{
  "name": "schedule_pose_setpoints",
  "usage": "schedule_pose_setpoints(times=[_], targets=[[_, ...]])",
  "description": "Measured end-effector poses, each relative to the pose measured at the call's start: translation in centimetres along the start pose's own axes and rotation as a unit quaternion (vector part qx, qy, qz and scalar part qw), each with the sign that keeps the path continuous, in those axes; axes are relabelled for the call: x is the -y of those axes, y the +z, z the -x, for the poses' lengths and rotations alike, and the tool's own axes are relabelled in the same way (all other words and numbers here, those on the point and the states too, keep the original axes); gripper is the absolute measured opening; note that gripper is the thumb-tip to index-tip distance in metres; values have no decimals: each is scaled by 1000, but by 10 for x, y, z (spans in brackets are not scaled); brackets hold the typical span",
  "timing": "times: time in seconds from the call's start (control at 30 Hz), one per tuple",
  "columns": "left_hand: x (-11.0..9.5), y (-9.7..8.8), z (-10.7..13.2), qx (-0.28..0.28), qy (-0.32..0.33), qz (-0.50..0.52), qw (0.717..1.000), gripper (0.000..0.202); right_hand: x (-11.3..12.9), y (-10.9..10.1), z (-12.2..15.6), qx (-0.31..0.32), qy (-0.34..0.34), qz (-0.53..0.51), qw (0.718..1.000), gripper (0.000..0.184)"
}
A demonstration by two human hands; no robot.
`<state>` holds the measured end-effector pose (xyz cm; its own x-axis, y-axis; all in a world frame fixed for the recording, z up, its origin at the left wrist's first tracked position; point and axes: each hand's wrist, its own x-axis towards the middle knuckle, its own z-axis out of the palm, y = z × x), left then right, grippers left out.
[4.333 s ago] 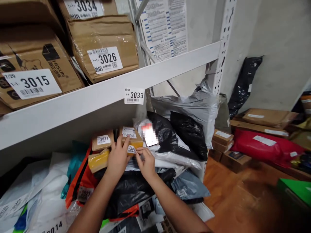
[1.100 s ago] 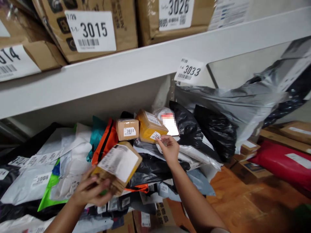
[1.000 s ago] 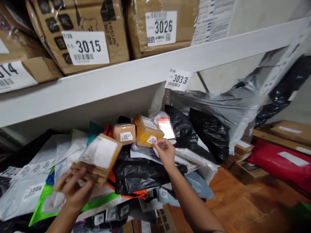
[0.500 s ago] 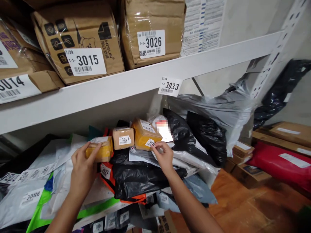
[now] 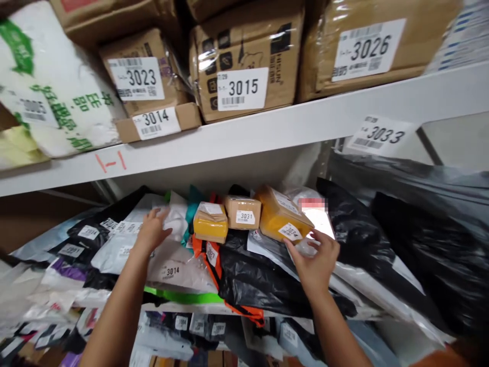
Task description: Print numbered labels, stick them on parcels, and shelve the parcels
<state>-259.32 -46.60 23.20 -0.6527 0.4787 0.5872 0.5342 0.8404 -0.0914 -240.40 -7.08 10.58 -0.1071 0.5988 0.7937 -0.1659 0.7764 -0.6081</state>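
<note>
My right hand (image 5: 317,260) has its thumb and fingers around the lower right corner of a yellow-taped box (image 5: 277,211) labelled 3034. Just behind those fingers is a phone (image 5: 318,220) with a bright white screen. Off to the left, my left hand (image 5: 155,233) hovers over pale plastic mailer bags (image 5: 168,250), fingers apart and nothing in them. Between the hands stand a small brown box (image 5: 243,211) labelled 3031 and a smaller yellow-taped box (image 5: 210,223). They rest on a black plastic parcel (image 5: 263,278) and an orange-edged bag labelled 3027 (image 5: 211,254).
Above runs a white shelf beam (image 5: 237,142) carrying cartons labelled 3015 (image 5: 244,56) and 3026 (image 5: 355,53). A paper tag marked 3033 (image 5: 382,133) hangs from it. Black parcels (image 5: 416,244) fill the right side. More labelled bags (image 5: 217,329) lie on the level below.
My left hand has let go of the smaller yellow-taped box and moved left over the pale mailers. My right hand stays at the 3034 box, its fingers wider apart. The view has swung left.
</note>
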Motion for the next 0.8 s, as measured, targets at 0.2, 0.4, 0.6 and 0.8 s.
schedule_pose_setpoints(times=[0.2, 0.4, 0.6, 0.8], targets=[[-37, -11, 29, -55, -55, -12, 997, 35, 65, -4, 21, -54, -81, -109, 989, 45], [-88, -54, 121, -194, 141, 315, 918, 24, 153, 7, 68, 470, 99, -397, 782, 43], [-114, -38, 186, -66, 277, 439, 852, 39, 187, 43, 100, 573, 423, -456, 533, 52], [-112, 9, 202, 2, -55, 732, 679, 12, 181, 38, 116, 490, 338, -447, 667, 27]])
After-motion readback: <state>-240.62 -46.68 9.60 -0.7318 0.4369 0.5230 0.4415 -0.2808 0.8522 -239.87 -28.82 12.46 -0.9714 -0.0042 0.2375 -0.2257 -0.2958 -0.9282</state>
